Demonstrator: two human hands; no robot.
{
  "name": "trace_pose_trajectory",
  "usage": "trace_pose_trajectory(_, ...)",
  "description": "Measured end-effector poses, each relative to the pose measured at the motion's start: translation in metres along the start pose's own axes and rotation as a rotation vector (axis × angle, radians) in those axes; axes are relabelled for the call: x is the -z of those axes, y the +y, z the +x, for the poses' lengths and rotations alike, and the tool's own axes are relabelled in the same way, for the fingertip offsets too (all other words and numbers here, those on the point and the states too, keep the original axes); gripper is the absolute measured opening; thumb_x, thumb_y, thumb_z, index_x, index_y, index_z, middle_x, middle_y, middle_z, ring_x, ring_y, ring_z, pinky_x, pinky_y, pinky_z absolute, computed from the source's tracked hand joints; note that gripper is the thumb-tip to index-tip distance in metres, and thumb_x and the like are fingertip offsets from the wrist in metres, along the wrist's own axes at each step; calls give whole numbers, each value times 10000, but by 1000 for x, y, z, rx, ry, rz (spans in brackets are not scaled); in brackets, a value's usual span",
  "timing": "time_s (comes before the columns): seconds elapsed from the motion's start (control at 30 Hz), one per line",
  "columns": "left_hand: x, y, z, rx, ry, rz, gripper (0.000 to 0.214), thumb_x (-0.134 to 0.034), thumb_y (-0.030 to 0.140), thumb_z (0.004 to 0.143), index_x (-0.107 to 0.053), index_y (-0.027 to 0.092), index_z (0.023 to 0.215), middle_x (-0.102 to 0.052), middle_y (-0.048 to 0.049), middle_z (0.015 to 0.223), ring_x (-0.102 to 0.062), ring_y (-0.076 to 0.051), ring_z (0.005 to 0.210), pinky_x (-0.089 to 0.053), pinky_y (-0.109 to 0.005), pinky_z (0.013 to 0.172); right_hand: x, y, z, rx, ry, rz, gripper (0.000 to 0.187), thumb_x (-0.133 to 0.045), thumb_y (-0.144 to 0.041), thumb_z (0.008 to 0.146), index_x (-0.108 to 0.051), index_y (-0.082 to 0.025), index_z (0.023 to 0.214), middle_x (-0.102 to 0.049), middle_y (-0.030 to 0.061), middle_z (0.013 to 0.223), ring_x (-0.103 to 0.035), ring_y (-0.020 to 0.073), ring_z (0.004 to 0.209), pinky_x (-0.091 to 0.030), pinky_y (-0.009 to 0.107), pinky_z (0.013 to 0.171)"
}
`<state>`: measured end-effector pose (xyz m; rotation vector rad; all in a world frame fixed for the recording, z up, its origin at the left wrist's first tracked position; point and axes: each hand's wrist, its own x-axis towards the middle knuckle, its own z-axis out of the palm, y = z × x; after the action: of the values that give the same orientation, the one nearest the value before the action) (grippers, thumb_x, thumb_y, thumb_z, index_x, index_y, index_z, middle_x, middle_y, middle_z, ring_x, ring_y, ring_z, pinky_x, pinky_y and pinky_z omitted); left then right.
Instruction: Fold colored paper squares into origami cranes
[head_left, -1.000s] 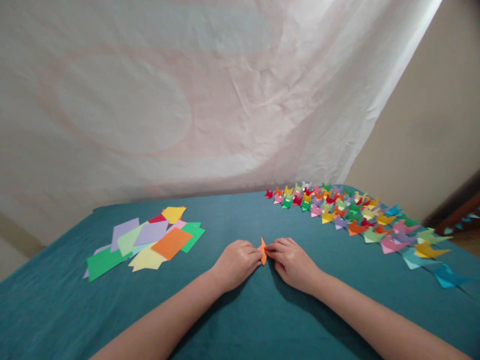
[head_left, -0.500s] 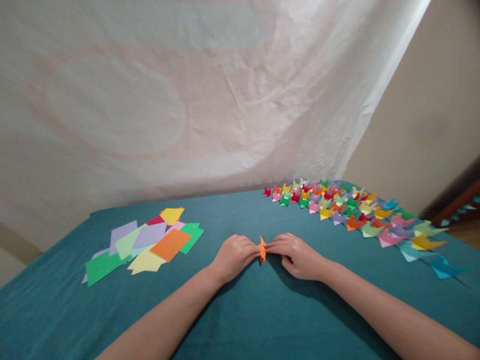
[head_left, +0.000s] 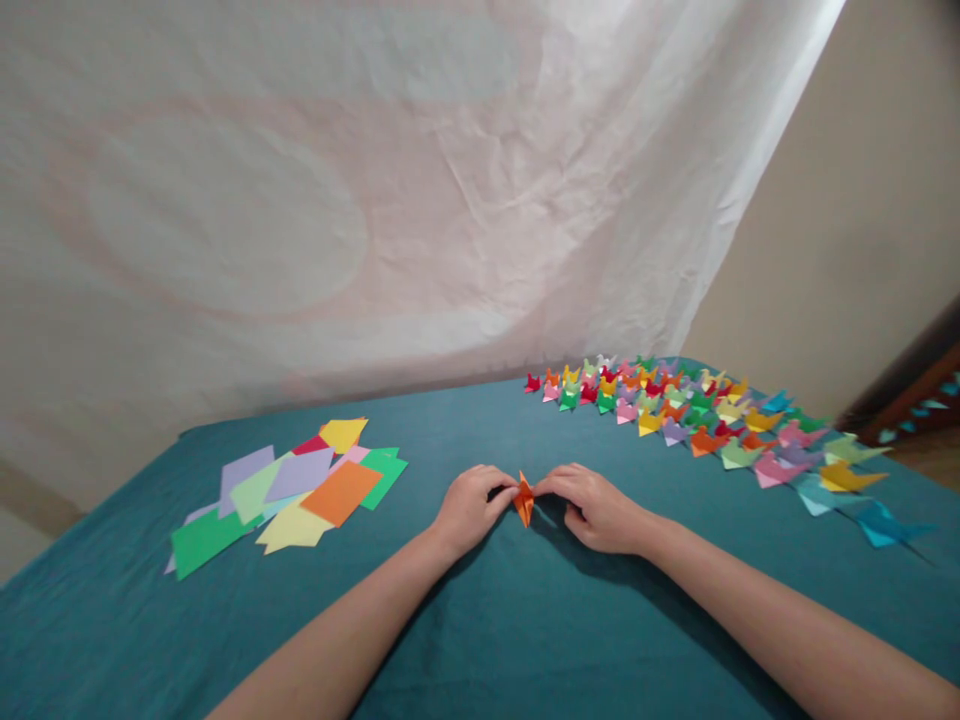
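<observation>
Between my two hands, low over the teal tablecloth (head_left: 480, 610), is a small folded piece of orange origami paper (head_left: 524, 500), narrow and pointed at top and bottom. My left hand (head_left: 472, 505) pinches its left side between thumb and fingers. On the other side, my right hand (head_left: 592, 507) has its fingers drawn together, with the fingertips at the paper's right edge; whether they grip it or only touch it is hard to make out.
Loose coloured paper sheets (head_left: 300, 490) lie overlapping on the left. Rows of small folded paper birds (head_left: 705, 440) in many colours stand at the right and back right. A pale sheet of cloth (head_left: 420, 230) hangs behind the table.
The orange paper has turned slightly and shows more of its folded face. My left thumb and fingers have spread a little, leaving a gap between them. The view has shifted slightly.
</observation>
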<state>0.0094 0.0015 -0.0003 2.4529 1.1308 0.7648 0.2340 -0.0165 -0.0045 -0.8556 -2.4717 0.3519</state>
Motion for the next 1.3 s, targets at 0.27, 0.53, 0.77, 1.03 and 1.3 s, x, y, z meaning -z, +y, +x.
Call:
trace_pose_trajectory(0.27,-5,-3,-2,49,53,24,206,-556,251,859,-618,201,1049,-682,-26,893,-608,-180,842,-467,-294,761,-3,-1,1,44,-21,-60,667,-397,27,647,-504,-190,1269,-633,77,1085,-528,214,1003,-414,395,873)
trace_pose_trajectory(0.53,-4,-1,-6,11,53,79,105,-591,236,837,-585,205,938,-643,-9,890,-578,-172,851,-458,-286,762,-7,-1,2,35,-37,-126,584,-398,13,722,-520,-174,1261,-602,95,1134,-507,213,1010,-419,396,873)
trace_pose_trajectory(0.77,-2,2,-6,-12,46,129,72,-593,231,842,-591,198,906,-634,-12,879,-567,-170,842,-450,-288,762,-9,-1,1,28,-25,-154,578,-398,23,731,-521,-174,1261,-575,111,1155,-487,216,1037,-422,397,873)
trace_pose_trajectory(1.03,4,17,-13,-220,-37,412,186,-458,252,926,-634,192,927,-622,-61,984,-530,-208,975,-414,-350,811,-12,-3,2,-7,-25,-180,524,-415,13,777,-542,-197,1240,-559,106,1161,-477,214,1048,-421,388,876)
trace_pose_trajectory(1.3,1,29,-23,-219,-76,451,374,-448,419,917,-548,161,1169,-588,-108,1198,-487,-243,1152,-358,-411,981,-13,-3,2,-3,-21,-217,465,-431,-52,848,-514,-214,1276,-560,110,1161,-487,214,1037,-419,384,868)
